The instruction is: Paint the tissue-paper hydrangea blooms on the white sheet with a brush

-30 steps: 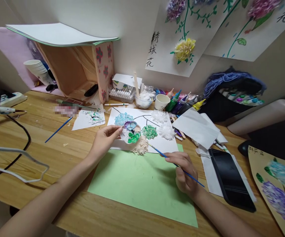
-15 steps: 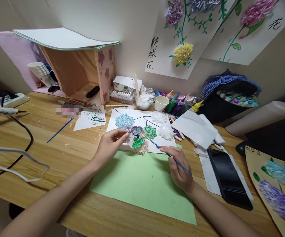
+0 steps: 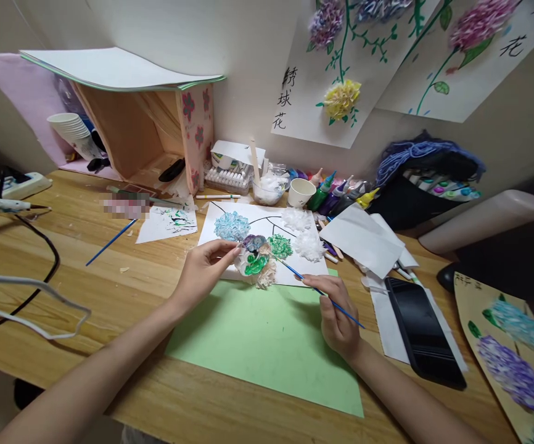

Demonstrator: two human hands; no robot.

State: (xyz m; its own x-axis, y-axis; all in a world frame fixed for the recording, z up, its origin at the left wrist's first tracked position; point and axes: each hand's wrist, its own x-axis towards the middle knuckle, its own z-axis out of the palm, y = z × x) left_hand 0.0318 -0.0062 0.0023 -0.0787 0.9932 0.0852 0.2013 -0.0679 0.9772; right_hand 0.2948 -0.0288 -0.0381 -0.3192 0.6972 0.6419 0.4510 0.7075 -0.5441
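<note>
Pinched in my left hand [image 3: 206,266] is a small round palette [image 3: 254,258] smeared with green and purple-grey paint, held over the front of a white sheet [image 3: 211,229]. My right hand [image 3: 337,308] grips a blue paintbrush [image 3: 314,288], its tip close to the palette's right side. On the sheet are a light blue flower [image 3: 232,226], a green flower [image 3: 280,246], white fluffy clumps [image 3: 308,245] and dark branch lines. A beige flower [image 3: 266,274] shows partly behind the palette. Green paper [image 3: 267,351] lies beneath, between my arms.
Paint bottles [image 3: 325,191], a paper cup [image 3: 301,193] and a bowl of white fluff [image 3: 269,189] stand behind. A phone [image 3: 425,333] lies on the right. On the left are another blue brush [image 3: 111,242], cables [image 3: 57,253] and a glue gun [image 3: 3,209].
The brush tip has drawn back slightly from the palette toward the right. The whole view has shifted a little; my left hand keeps its hold.
</note>
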